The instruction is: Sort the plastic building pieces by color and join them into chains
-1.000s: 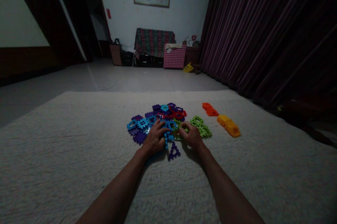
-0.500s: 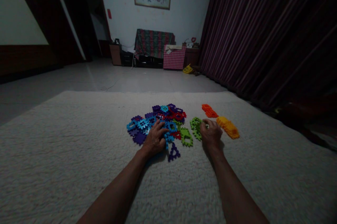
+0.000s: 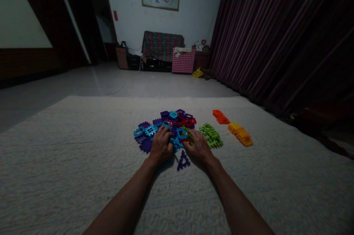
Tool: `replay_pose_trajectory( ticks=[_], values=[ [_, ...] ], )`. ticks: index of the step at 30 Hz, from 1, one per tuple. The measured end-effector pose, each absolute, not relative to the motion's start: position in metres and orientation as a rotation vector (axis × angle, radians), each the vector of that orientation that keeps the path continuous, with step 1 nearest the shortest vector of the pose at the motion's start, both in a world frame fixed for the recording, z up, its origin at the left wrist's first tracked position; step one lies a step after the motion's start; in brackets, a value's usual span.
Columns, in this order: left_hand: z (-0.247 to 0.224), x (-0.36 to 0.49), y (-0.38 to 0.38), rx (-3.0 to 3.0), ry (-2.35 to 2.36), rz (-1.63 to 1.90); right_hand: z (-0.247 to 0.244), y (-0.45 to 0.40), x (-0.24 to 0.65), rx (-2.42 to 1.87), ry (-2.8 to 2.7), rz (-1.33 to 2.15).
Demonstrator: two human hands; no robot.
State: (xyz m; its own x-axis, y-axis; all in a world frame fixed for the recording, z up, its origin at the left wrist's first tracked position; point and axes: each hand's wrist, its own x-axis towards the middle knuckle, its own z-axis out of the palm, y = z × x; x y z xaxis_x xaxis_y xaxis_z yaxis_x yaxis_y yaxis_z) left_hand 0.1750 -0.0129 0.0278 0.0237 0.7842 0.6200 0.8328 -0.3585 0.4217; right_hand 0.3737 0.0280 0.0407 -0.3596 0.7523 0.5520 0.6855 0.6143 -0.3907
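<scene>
A mixed pile of toothed plastic building pieces (image 3: 179, 120), purple, blue, red and some green, lies on the pale quilted cover. My left hand (image 3: 160, 144) rests on the pile's near side over blue pieces, its fingers and thumb apart. At the right edge of the pile, my right hand (image 3: 199, 149) has thumb and fingers around a green building piece (image 3: 191, 138), mostly covered by the hand. To the right of that hand is a group of green building pieces (image 3: 211, 135). A purple triangular piece (image 3: 183, 160) lies alone between my wrists.
Farther right are a yellow stack of pieces (image 3: 240, 134) and an orange stack (image 3: 220, 116). The quilted cover (image 3: 83, 154) ends at a tiled floor (image 3: 155, 84). Dark purple curtains (image 3: 257, 36) hang on the right; a low cabinet (image 3: 157, 65) stands against the far wall.
My right hand has moved left from the green group to the green piece by the pile. More of the green group shows. My left hand stays at the pile, its fingers more drawn in.
</scene>
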Motion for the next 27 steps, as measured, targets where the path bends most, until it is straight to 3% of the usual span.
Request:
replay_pose_trajectory(
  ticks=[14, 27],
  values=[
    [0.039, 0.178, -0.017, -2.319, -1.585, -1.157, 0.027, 0.026, 0.357, -0.784, -2.253, 0.248],
    [0.033, 0.18, -0.015, -2.261, -1.643, -1.118, 0.046, 0.027, 0.373, -0.931, -2.16, 0.473]
  ],
)
